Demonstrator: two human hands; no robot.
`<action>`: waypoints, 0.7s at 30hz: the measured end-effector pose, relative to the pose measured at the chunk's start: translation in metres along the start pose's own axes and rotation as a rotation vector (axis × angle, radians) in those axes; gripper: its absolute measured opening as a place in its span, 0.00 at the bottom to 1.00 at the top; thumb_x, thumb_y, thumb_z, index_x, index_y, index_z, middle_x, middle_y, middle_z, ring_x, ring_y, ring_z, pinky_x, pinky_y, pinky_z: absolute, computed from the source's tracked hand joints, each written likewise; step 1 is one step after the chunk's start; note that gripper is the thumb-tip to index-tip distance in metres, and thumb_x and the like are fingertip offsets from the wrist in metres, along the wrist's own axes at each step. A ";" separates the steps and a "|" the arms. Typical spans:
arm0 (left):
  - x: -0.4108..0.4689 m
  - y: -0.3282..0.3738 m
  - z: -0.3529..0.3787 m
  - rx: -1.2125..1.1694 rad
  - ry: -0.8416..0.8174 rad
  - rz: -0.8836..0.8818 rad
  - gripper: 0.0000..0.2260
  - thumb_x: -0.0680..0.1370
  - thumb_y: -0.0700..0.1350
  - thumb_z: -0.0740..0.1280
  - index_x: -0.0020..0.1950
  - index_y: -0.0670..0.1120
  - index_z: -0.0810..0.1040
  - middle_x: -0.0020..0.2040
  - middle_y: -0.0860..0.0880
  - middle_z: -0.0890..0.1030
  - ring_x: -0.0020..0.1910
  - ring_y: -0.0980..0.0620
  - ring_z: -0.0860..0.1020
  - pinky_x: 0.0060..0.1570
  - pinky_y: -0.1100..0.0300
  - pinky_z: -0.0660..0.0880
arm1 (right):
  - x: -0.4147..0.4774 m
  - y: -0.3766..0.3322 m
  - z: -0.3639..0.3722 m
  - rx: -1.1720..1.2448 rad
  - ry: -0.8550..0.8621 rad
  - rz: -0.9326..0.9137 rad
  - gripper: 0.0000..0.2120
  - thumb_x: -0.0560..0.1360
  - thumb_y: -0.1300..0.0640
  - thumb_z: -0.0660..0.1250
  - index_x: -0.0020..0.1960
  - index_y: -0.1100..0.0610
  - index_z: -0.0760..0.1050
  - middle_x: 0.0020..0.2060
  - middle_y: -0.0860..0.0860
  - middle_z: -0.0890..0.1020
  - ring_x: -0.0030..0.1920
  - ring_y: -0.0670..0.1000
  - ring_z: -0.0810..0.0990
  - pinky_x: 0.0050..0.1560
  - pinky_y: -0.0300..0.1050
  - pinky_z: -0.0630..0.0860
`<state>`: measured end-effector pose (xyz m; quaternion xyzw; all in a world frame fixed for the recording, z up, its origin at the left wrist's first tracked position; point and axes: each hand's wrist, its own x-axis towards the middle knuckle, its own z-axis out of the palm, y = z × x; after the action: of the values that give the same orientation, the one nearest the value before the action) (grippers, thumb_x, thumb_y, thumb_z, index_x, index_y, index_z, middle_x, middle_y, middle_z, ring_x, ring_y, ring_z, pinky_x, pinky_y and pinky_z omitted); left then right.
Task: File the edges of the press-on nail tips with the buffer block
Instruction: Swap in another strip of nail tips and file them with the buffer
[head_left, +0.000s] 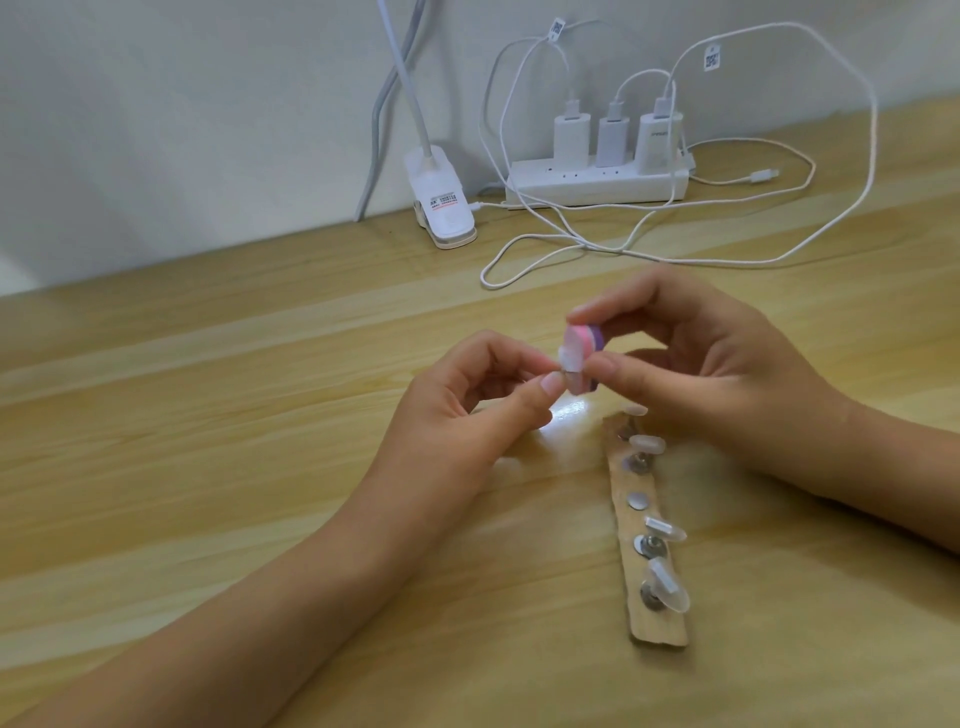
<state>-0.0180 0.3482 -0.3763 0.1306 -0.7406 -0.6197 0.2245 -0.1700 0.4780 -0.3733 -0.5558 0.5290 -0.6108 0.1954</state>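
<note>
Handling assessment: the nail tip (569, 359) is a thin, clear plastic shell, judged very light, slightly flexible and slick, so it is likely to twist or spring away under sideways pressure. It is held above the counter (208, 415), pinched at its near end between thumb and fingers of the left hand (457, 415), with the far edge left free for filing. The buffer block (588, 353), pink and purple, looks like light foam with some give. The right hand (727, 384) has its fingers clamped on it, index on top and thumb below, with one face against the tip. More tips (648, 443) sit on studs along a wooden strip (631, 519) just beside the right hand, and they appear easily knocked. The counter is smooth pale wood grain with a glare patch beneath the work. At the rear wall stand a power strip (597, 182) with three chargers, loose white cables (571, 244) and a clip lamp (441, 208), all well apart from the hands.
</note>
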 end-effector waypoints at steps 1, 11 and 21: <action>0.000 0.000 0.000 -0.003 0.000 -0.004 0.01 0.73 0.47 0.71 0.43 0.54 0.82 0.41 0.54 0.82 0.42 0.58 0.78 0.51 0.55 0.77 | 0.000 0.000 0.000 -0.027 0.002 -0.018 0.13 0.75 0.55 0.71 0.57 0.58 0.75 0.47 0.51 0.80 0.50 0.53 0.81 0.52 0.50 0.79; 0.000 0.001 0.001 0.025 -0.021 -0.018 0.02 0.73 0.48 0.70 0.44 0.52 0.83 0.42 0.54 0.82 0.42 0.58 0.79 0.53 0.56 0.77 | 0.000 -0.002 0.000 -0.401 -0.033 -0.125 0.12 0.76 0.55 0.70 0.58 0.56 0.79 0.48 0.52 0.76 0.47 0.49 0.75 0.48 0.40 0.72; 0.001 0.000 0.001 0.019 -0.020 -0.047 0.07 0.73 0.48 0.70 0.48 0.47 0.83 0.42 0.54 0.82 0.41 0.58 0.80 0.49 0.59 0.77 | 0.000 0.000 -0.004 -0.338 -0.026 -0.019 0.11 0.74 0.53 0.70 0.57 0.50 0.80 0.48 0.48 0.79 0.47 0.50 0.75 0.48 0.38 0.69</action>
<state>-0.0191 0.3485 -0.3761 0.1441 -0.7455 -0.6190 0.2010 -0.1731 0.4796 -0.3725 -0.5937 0.6161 -0.5078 0.1001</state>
